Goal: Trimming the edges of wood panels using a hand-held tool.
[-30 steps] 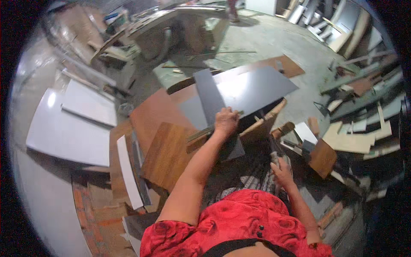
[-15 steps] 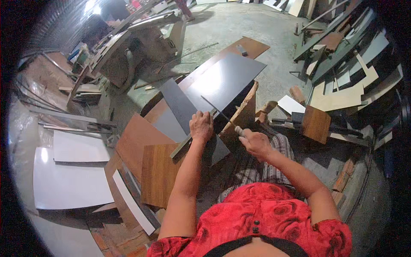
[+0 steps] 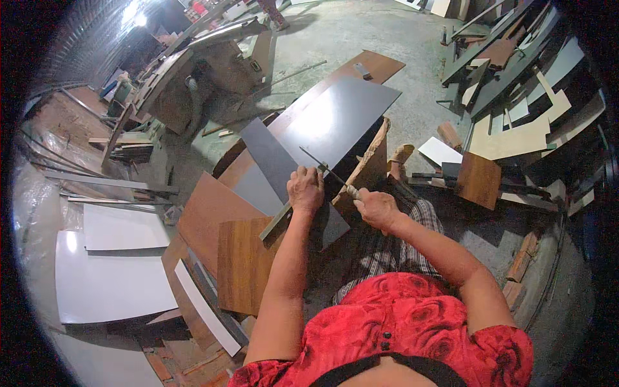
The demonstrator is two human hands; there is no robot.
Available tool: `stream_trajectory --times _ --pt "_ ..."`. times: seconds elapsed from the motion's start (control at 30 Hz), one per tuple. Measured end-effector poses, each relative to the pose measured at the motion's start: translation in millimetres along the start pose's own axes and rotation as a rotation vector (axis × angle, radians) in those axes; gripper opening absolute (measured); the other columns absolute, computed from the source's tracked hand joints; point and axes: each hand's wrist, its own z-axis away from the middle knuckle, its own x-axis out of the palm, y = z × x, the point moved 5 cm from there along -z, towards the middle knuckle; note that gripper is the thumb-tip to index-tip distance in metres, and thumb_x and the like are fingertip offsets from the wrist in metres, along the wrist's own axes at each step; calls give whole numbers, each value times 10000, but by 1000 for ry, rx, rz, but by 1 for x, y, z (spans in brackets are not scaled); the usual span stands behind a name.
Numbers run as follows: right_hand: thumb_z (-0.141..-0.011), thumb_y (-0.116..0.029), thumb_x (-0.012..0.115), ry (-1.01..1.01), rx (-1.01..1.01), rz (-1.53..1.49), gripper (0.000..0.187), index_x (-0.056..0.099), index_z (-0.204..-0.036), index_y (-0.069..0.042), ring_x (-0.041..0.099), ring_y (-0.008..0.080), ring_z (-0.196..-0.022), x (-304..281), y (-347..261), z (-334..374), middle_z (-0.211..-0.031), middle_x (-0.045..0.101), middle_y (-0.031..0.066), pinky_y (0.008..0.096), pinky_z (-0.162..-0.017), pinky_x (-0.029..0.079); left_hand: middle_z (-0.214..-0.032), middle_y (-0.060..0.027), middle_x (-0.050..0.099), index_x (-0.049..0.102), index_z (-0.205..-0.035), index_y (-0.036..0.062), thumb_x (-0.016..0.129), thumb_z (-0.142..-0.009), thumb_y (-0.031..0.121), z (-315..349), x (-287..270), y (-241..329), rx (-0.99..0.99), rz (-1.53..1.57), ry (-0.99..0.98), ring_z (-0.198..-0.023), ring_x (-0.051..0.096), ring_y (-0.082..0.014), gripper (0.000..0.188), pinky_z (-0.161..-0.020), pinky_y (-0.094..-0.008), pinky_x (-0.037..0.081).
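My right hand point(image 3: 377, 210) is wrapped round the pale handle of a long, thin, dark file point(image 3: 336, 177). The file slants up and to the left, across the end of a narrow board strip point(image 3: 276, 223). My left hand point(image 3: 305, 189) grips this strip, its fingers closed close to where the file crosses. Beneath both hands lies a glossy grey panel point(image 3: 348, 109), resting over a brown board point(image 3: 380, 64). A smaller dark grey panel point(image 3: 263, 145) lies beside it. Whether the file touches the strip is too small to tell.
White panels point(image 3: 116, 277) and a wood-grain board point(image 3: 242, 264) lie to my left. Offcuts point(image 3: 516, 138) are heaped at the right, near a small brown board point(image 3: 478, 180). A raw-edged wooden piece point(image 3: 369, 161) stands by my right hand. Another person's leg point(image 3: 272, 11) shows far off.
My right hand and the file have shifted slightly up and to the left, so the file reaches further past the strip. My left hand keeps its grip on the strip.
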Motion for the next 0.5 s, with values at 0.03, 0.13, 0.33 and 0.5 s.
stream_trajectory --times 0.03,0.13,0.33,0.5 --pt "-856 -270 463 22 -11 13 239 498 -879 -34 616 376 -711 -2 1 1 -725 611 213 470 -630 484 -895 -100 515 580 -899 101 508 -846 294 -1 1 0 -4 -3 1 -856 520 -290 212 -705 -407 438" --pt "-855 -256 460 27 -43 62 221 489 -880 -38 615 372 -685 3 13 5 -710 611 203 471 -603 482 -883 -101 518 575 -884 98 518 -842 292 -3 3 2 -3 -17 -8 -845 525 -291 207 -695 -407 441" --pt "-842 -218 467 -55 52 70 181 455 -885 -43 613 365 -652 -6 25 51 -689 609 187 476 -585 476 -871 -103 522 573 -861 88 522 -840 304 -1 -2 -2 -23 -12 -4 -836 532 -290 222 -693 -410 442" --pt "-829 -190 470 -67 48 137 151 449 -876 -48 613 360 -647 -12 20 43 -673 605 186 472 -587 480 -875 -104 525 569 -862 80 552 -814 298 -1 -3 -1 -38 22 -17 -836 533 -287 224 -691 -411 441"
